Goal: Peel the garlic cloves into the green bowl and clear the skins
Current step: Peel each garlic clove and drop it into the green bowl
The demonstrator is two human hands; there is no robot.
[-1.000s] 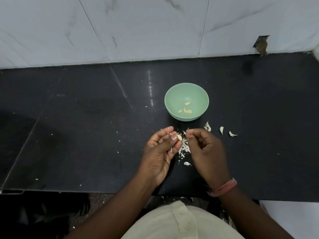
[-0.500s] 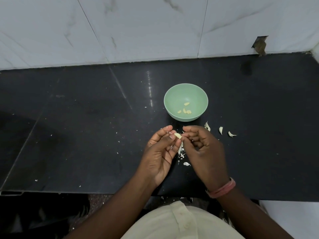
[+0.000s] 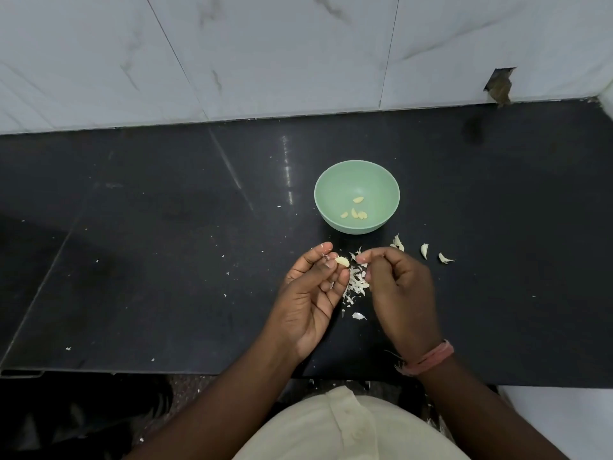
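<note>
A black stone countertop (image 3: 139, 247) ran below a white marble-tiled wall (image 3: 265, 54), and on it sat the green bowl (image 3: 357, 171) with four peeled cloves (image 3: 355, 212) lying in its bottom. Just in front of the bowl the left hand (image 3: 308, 290) pinched a pale garlic clove (image 3: 342, 261) between thumb and fingertips, the clove looking nearly bare. The right hand (image 3: 398, 287), a pink band (image 3: 428, 358) at its wrist, hovered just beside it with fingers curled in and thumb and forefinger drawn together; whether they held a shred of skin could not be told. Under and between the hands lay a heap of papery skins (image 3: 356, 283). To the right of the bowl, three unpeeled cloves (image 3: 424, 251) waited apart from one another.

The step in hand seemed to be stripping the last skin. To do it well, the left hand would best turn the clove so any remaining film faced the right fingertips, which should pull from the root end and drop the scraps onto the one heap, making the later clearing easier. Once bare, the clove should go into the bowl.
</note>
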